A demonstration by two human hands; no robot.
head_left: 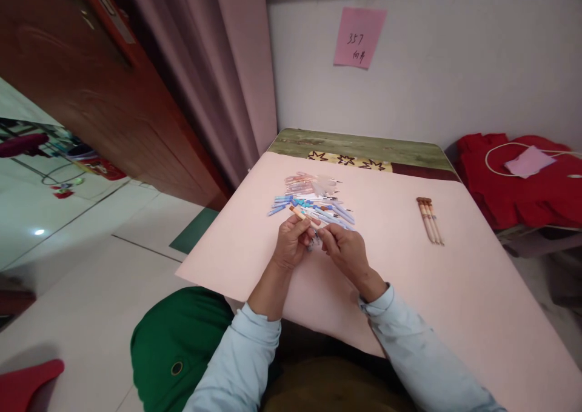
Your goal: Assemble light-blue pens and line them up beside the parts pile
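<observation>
My left hand [291, 242] and my right hand [346, 249] meet over the pink table sheet [409, 291], close to its near edge. The left fingers pinch an orange-tan pen [302, 214] that points up and left. The right fingertips close on the same pen's lower end, between the two hands. Just beyond the hands lies a loose heap of blue and pink pens [313, 200]. Off to the right, three tan pens [430, 220] lie side by side.
A wall with a pink note [359, 36] rises behind the table. Red cloth [522, 182] with a pink paper sits to the right. A curtain [213, 79] and dark door stand at left. A green seat [177, 339] is below left.
</observation>
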